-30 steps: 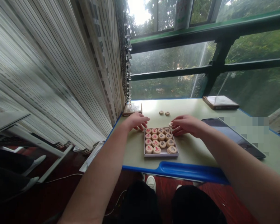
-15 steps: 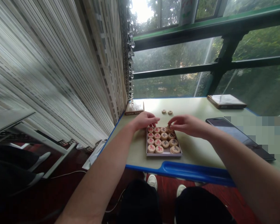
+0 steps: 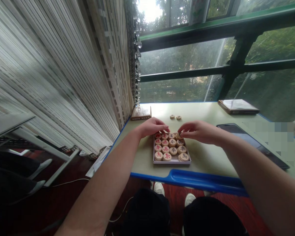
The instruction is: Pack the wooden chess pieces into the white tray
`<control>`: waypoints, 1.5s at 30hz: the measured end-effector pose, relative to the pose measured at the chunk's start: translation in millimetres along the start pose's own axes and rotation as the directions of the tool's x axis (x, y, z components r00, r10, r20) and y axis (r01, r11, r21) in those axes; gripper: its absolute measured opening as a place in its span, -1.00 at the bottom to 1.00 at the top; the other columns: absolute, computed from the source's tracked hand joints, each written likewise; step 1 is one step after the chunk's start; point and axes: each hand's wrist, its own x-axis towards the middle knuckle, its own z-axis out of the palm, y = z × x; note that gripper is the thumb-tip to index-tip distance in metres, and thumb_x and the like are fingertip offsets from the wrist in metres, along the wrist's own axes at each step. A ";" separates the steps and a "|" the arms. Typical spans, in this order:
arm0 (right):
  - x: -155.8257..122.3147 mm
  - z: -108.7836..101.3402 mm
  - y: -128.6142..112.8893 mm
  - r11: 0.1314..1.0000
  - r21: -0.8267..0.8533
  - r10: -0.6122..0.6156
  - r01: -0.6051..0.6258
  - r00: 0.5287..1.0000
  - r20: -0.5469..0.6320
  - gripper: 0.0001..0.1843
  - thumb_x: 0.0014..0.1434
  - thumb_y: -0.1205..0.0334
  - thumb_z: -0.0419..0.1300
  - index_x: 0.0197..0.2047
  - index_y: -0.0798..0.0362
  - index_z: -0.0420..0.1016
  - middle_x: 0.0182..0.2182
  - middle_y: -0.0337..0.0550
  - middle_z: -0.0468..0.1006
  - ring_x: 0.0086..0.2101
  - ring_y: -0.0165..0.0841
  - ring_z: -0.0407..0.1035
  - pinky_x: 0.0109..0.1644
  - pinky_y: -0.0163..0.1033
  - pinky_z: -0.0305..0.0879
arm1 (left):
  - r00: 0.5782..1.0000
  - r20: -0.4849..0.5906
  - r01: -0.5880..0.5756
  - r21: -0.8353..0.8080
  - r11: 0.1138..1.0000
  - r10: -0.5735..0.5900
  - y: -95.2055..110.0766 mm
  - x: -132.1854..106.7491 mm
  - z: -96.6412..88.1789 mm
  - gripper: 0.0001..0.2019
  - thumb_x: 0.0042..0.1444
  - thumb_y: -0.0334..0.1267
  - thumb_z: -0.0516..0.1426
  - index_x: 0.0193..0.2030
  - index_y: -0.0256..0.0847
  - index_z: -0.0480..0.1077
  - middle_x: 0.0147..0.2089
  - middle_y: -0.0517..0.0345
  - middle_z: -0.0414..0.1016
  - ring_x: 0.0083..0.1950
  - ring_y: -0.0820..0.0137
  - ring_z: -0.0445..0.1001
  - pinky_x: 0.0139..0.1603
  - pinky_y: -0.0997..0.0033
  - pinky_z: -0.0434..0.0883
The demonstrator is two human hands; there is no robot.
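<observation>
A shallow white tray (image 3: 171, 161) on the pale green table holds several round wooden chess pieces (image 3: 170, 148) with red or black characters. My left hand (image 3: 152, 126) rests at the tray's far left corner, fingers curled over the back row. My right hand (image 3: 196, 131) is at the far right corner, thumb and fingers pinched on a piece (image 3: 179, 136) in the back row. Two loose pieces (image 3: 175, 117) lie on the table beyond the tray.
A small wooden box (image 3: 140, 113) sits at the far left by the curtain. A dark phone (image 3: 250, 142) lies right of my right arm, a book (image 3: 237, 106) at the far right. The table (image 3: 206, 160) has a blue front edge with a groove.
My right hand has moved from the table beside the tray onto the back row's right end with a piece. My left hand has shifted a little right along the back row.
</observation>
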 end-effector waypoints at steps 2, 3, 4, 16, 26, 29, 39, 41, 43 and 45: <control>-0.7 -0.6 -1.2 0.999 -0.035 0.031 -0.031 1.000 -0.001 -0.65 0.01 -0.03 0.14 -0.20 -0.05 0.54 -0.30 -0.15 0.56 -0.34 -0.30 0.41 -0.32 -0.27 0.28 | 1.000 -0.002 0.005 -0.013 1.000 -0.005 -0.3 -0.1 0.1 -0.68 -0.07 -0.08 0.19 -0.35 -0.36 0.54 -0.32 -0.06 0.55 -0.35 0.44 0.44 -0.39 0.51 0.30; -1.2 -0.6 -2.0 0.998 -0.052 0.043 -0.043 0.999 -0.002 -0.64 0.01 -0.05 0.14 -0.19 -0.05 0.54 -0.29 -0.14 0.56 -0.33 -0.29 0.41 -0.32 -0.26 0.28 | 1.000 -0.002 0.005 -0.014 1.000 -0.005 -0.4 -0.3 0.1 -0.67 -0.08 -0.08 0.19 -0.35 -0.36 0.54 -0.31 -0.06 0.55 -0.35 0.43 0.44 -0.39 0.50 0.30; -1.8 -0.5 -2.8 0.997 -0.065 0.050 -0.050 0.999 -0.004 -0.64 0.01 -0.06 0.13 -0.19 -0.06 0.54 -0.28 -0.14 0.56 -0.33 -0.29 0.41 -0.31 -0.26 0.27 | 1.000 -0.002 0.003 -0.011 1.000 -0.003 -0.3 -0.6 0.2 -0.66 -0.08 -0.07 0.19 -0.35 -0.36 0.54 -0.30 -0.06 0.55 -0.34 0.42 0.44 -0.38 0.49 0.31; -8.9 -2.4 -8.6 0.962 -0.266 -0.071 0.056 0.996 -0.045 -0.61 -0.08 -0.08 0.20 -0.26 -0.01 0.55 -0.52 -0.21 0.43 -0.53 -0.42 0.25 -0.52 -0.34 0.04 | 1.000 -0.015 -0.010 0.155 0.988 0.012 -1.9 -0.4 -0.2 -0.63 -0.06 0.02 0.15 -0.32 -0.27 0.55 -0.25 0.04 0.56 -0.23 0.39 0.43 -0.24 0.47 0.33; -22.5 17.3 -29.8 0.911 -0.193 -0.346 0.365 0.930 0.128 -0.72 -0.02 0.14 0.18 -0.23 0.02 0.54 -0.41 -0.19 0.50 -0.44 -0.41 0.28 -0.39 -0.34 0.14 | 0.999 0.004 0.033 0.132 0.991 -0.034 -0.5 -0.9 -0.1 -0.63 -0.10 -0.04 0.19 -0.28 -0.33 0.54 -0.33 0.05 0.53 -0.35 0.45 0.40 -0.35 0.49 0.31; -22.8 19.4 -32.1 0.890 -0.218 -0.384 0.400 0.916 0.115 -0.75 -0.02 0.18 0.18 -0.24 0.02 0.54 -0.37 -0.17 0.51 -0.39 -0.38 0.32 -0.32 -0.32 0.18 | 0.999 0.009 0.036 0.139 0.990 -0.038 -0.2 -0.7 -0.1 -0.63 -0.11 -0.04 0.20 -0.28 -0.32 0.53 -0.29 0.03 0.54 -0.30 0.42 0.42 -0.31 0.48 0.32; -20.0 18.1 -27.3 0.880 -0.256 -0.393 0.400 0.916 0.080 -0.78 -0.02 0.27 0.17 -0.27 0.00 0.57 -0.35 -0.17 0.52 -0.39 -0.38 0.35 -0.32 -0.32 0.22 | 0.999 -0.015 0.041 0.164 0.986 -0.039 0.4 -1.0 1.1 -0.63 -0.12 -0.04 0.20 -0.29 -0.32 0.53 -0.34 0.07 0.53 -0.35 0.45 0.40 -0.34 0.48 0.31; -19.3 18.9 -27.1 0.880 -0.247 -0.395 0.405 0.914 0.091 -0.77 -0.02 0.29 0.17 -0.26 -0.01 0.57 -0.33 -0.17 0.53 -0.39 -0.38 0.36 -0.32 -0.33 0.22 | 0.999 -0.021 0.043 0.163 0.986 -0.041 -0.7 -0.2 1.7 -0.63 -0.12 -0.04 0.20 -0.29 -0.31 0.53 -0.35 0.07 0.53 -0.37 0.46 0.39 -0.36 0.48 0.31; -19.2 19.2 -27.0 0.884 -0.236 -0.392 0.403 0.915 0.093 -0.77 -0.02 0.28 0.17 -0.26 -0.01 0.57 -0.31 -0.17 0.54 -0.38 -0.38 0.37 -0.31 -0.33 0.22 | 0.999 -0.021 0.040 0.164 0.986 -0.037 -1.4 0.4 2.3 -0.63 -0.13 -0.03 0.20 -0.30 -0.31 0.53 -0.35 0.07 0.52 -0.39 0.47 0.38 -0.38 0.49 0.30; -19.4 19.0 -27.0 0.890 -0.227 -0.386 0.396 0.918 0.091 -0.77 -0.01 0.25 0.17 -0.25 -0.02 0.57 -0.31 -0.18 0.54 -0.38 -0.37 0.37 -0.31 -0.33 0.22 | 0.999 -0.016 0.032 0.169 0.985 -0.030 -1.9 1.0 2.4 -0.64 -0.13 -0.03 0.20 -0.31 -0.31 0.52 -0.38 0.08 0.51 -0.41 0.49 0.37 -0.41 0.50 0.29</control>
